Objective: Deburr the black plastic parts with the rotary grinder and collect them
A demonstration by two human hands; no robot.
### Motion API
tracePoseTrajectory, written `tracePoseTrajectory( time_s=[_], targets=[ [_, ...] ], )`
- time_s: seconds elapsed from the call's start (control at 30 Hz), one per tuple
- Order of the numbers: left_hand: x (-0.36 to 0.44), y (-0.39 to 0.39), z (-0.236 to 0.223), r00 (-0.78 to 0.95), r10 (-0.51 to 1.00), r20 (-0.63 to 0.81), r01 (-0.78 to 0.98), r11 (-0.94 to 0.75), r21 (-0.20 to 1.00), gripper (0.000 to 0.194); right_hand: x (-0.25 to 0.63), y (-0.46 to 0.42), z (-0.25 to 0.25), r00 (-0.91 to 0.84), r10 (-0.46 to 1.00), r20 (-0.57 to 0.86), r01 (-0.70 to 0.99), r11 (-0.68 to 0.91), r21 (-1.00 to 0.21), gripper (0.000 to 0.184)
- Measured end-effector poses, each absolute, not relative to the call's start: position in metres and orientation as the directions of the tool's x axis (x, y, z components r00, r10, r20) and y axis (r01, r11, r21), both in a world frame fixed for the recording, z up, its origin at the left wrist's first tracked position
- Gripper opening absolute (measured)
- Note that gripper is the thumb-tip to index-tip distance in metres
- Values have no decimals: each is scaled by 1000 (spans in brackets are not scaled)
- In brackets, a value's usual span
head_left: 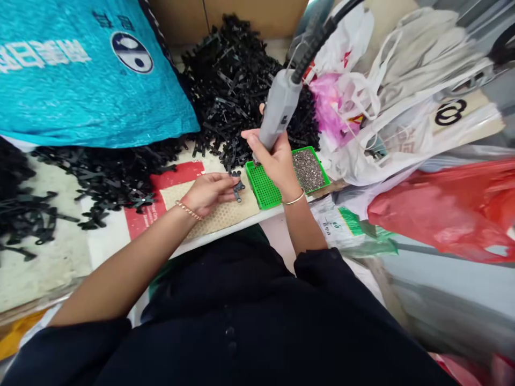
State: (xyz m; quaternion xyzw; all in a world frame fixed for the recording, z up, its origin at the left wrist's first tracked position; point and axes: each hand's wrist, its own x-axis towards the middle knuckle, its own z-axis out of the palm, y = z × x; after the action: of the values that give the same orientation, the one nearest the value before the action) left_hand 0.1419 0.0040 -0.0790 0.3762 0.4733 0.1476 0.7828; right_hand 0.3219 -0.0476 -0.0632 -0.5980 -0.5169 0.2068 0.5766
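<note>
Between the fingertips of my left hand (211, 194) is a small black plastic part (238, 188), over a tan textured mat (251, 199). My right hand (279, 161) is wrapped round a grey electric screwdriver (278, 107), which tilts with its cable end up and away. The screwdriver's tip points down near the left side of a green tray (263, 199); the hand partly hides it. Small metal screws (309, 169) fill the tray's right part, while its left part shows a bare grid.
A big heap of black plastic parts (233, 80) lies behind my hands, with more at the left. A blue woven sack (80, 80) rests over some of them. Plastic bags, one of them red (450, 209), crowd the right side. The screwdriver's black cable (322, 40) runs upward.
</note>
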Motion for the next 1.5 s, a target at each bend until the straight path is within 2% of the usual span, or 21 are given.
tracePoseTrajectory(
  time_s=[0.1, 0.3, 0.43, 0.67, 0.97, 1.13, 1.5],
  targets=[
    [148, 5, -86, 522, 553, -650, 172, 678, 715, 17, 330, -57, -63, 446, 815, 371, 299, 256, -919, 57],
    [146, 5, -95, 540, 548, -639, 197, 656, 729, 23, 344, -87, -90, 718, 643, 266, 160, 220, -962, 56],
    [145, 4, -95, 549, 549, -630, 196, 648, 736, 27, 346, -92, -103, 798, 558, 226, 114, 229, -967, 56],
    [145, 3, -95, 550, 563, -617, 183, 639, 747, 33, 352, -85, -112, 796, 563, 223, 150, 174, -973, 60],
    [145, 3, -94, 543, 566, -621, 190, 637, 747, 31, 354, -86, -119, 771, 595, 228, 185, 134, -974, 55],
    [146, 4, -92, 542, 556, -630, 194, 647, 737, 33, 354, -85, -118, 753, 616, 233, 137, 199, -970, 54],
    [145, 3, -93, 550, 551, -628, 203, 641, 740, 29, 354, -88, -113, 755, 614, 231, 145, 187, -972, 51]
  ],
)
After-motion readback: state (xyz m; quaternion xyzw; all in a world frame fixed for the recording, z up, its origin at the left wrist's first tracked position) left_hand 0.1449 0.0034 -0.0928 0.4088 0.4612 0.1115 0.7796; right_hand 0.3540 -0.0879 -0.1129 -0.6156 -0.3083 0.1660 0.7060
